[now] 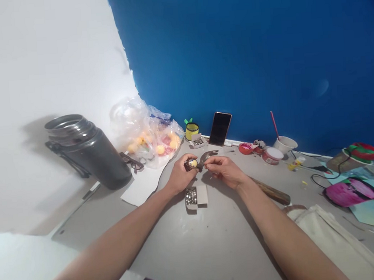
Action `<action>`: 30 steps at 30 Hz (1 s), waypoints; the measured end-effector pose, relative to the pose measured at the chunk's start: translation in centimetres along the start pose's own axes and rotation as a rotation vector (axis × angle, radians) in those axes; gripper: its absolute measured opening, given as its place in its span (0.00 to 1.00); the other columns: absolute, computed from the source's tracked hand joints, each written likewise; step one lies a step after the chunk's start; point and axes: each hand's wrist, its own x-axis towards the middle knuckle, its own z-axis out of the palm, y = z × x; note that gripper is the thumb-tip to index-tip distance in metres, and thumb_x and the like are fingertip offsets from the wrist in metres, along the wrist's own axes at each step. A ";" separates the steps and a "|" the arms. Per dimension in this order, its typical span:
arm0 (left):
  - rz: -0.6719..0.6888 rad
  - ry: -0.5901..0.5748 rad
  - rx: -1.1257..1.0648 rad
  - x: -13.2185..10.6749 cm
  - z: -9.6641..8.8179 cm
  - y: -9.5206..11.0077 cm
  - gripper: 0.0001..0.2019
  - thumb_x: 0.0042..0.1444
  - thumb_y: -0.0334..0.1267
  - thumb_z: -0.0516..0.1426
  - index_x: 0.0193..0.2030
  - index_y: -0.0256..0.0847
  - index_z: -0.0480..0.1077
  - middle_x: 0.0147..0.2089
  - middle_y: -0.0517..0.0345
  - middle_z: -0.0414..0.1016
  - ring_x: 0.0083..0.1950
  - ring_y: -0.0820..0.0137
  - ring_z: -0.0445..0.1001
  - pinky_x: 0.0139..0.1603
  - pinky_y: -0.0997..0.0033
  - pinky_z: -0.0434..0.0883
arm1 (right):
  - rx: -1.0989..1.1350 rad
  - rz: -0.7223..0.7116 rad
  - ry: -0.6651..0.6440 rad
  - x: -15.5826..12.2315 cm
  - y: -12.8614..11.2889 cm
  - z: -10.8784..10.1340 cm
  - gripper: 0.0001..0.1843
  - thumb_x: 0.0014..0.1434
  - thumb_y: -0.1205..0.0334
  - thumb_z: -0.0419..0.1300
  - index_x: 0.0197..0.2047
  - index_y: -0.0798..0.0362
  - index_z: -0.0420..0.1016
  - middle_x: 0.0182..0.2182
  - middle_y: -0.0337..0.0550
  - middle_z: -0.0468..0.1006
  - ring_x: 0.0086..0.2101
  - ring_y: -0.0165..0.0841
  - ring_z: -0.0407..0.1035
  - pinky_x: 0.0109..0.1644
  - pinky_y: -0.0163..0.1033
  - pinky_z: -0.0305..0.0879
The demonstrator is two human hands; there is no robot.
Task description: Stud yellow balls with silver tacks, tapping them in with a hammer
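Observation:
My left hand [183,172] is closed around a small, round brown object [193,163] with a pale yellow face and shiny spots. Just to its right, my right hand [223,169] has thumb and forefinger pinched together; whatever sits between them is too small to make out. Behind the right hand lies a claw hammer [272,191], its dark head near the fingertips and its wooden handle running out past the wrist. In front of both hands stands an open little white box [202,195] full of shiny metal tacks [191,196].
At left stands a dark, lidless flask [95,153] beside clear plastic bags [156,135]. A phone [220,128] leans on the blue wall, near another small box of tacks [198,142]. Paint pots [272,155], a white cup [286,144] and cloth [334,236] are on the right.

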 end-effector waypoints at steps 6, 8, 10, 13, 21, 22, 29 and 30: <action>0.094 -0.038 0.147 -0.4 0.0 0.4 0.17 0.51 0.35 0.60 0.49 0.41 0.70 0.48 0.55 0.75 0.45 0.66 0.74 0.48 0.65 0.70 | -0.014 -0.021 -0.001 0.1 0.2 0.4 0.17 0.40 0.56 0.78 0.33 0.53 0.83 0.30 0.42 0.81 0.27 0.27 0.66 0.27 0.32 0.60; 0.121 -0.068 0.195 -0.5 0.0 0.4 0.15 0.54 0.41 0.60 0.48 0.41 0.68 0.47 0.55 0.74 0.44 0.65 0.73 0.47 0.65 0.70 | -0.019 -0.026 0.000 -0.1 0.1 0.9 0.17 0.39 0.56 0.78 0.31 0.53 0.82 0.29 0.41 0.80 0.26 0.27 0.65 0.27 0.32 0.60; 0.126 -0.111 0.234 -0.7 0.0 0.5 0.15 0.58 0.47 0.58 0.47 0.41 0.66 0.43 0.57 0.73 0.41 0.66 0.72 0.44 0.65 0.69 | -0.027 -0.023 0.003 -0.2 -0.1 1.4 0.16 0.39 0.55 0.78 0.30 0.54 0.81 0.28 0.41 0.80 0.26 0.27 0.66 0.27 0.33 0.60; 0.108 -0.162 0.276 -0.9 0.0 0.5 0.15 0.62 0.50 0.55 0.47 0.42 0.63 0.38 0.61 0.71 0.37 0.68 0.70 0.39 0.67 0.66 | -0.066 -0.032 0.006 -0.3 -0.3 1.9 0.15 0.40 0.55 0.77 0.29 0.54 0.81 0.26 0.41 0.79 0.25 0.27 0.65 0.28 0.34 0.59; 0.118 -0.126 0.332 -0.9 0.2 0.7 0.08 0.56 0.38 0.55 0.42 0.43 0.63 0.37 0.63 0.69 0.37 0.68 0.68 0.37 0.68 0.63 | -0.136 -0.075 0.023 -0.4 0.0 2.2 0.13 0.40 0.57 0.75 0.28 0.53 0.81 0.24 0.38 0.78 0.22 0.25 0.61 0.27 0.34 0.57; 0.119 -0.130 0.334 -1.0 0.3 0.7 0.08 0.56 0.38 0.55 0.42 0.43 0.63 0.37 0.62 0.70 0.37 0.68 0.69 0.38 0.68 0.63 | -0.136 -0.072 0.023 -0.4 0.0 2.2 0.13 0.40 0.57 0.75 0.28 0.53 0.80 0.24 0.38 0.77 0.22 0.25 0.61 0.27 0.34 0.57; 0.153 -0.147 0.346 -1.0 0.3 0.7 0.08 0.56 0.37 0.55 0.42 0.43 0.63 0.38 0.61 0.70 0.37 0.67 0.68 0.39 0.67 0.64 | -0.133 -0.034 0.023 -0.4 0.0 2.3 0.17 0.39 0.54 0.77 0.27 0.54 0.79 0.24 0.38 0.76 0.23 0.26 0.62 0.26 0.34 0.56; 0.152 -0.146 0.352 -1.1 0.2 0.7 0.07 0.56 0.36 0.55 0.42 0.43 0.63 0.38 0.61 0.70 0.37 0.67 0.68 0.39 0.67 0.64 | -0.122 -0.031 0.021 -0.3 0.1 2.2 0.17 0.39 0.54 0.77 0.28 0.54 0.79 0.24 0.38 0.76 0.23 0.25 0.62 0.26 0.34 0.56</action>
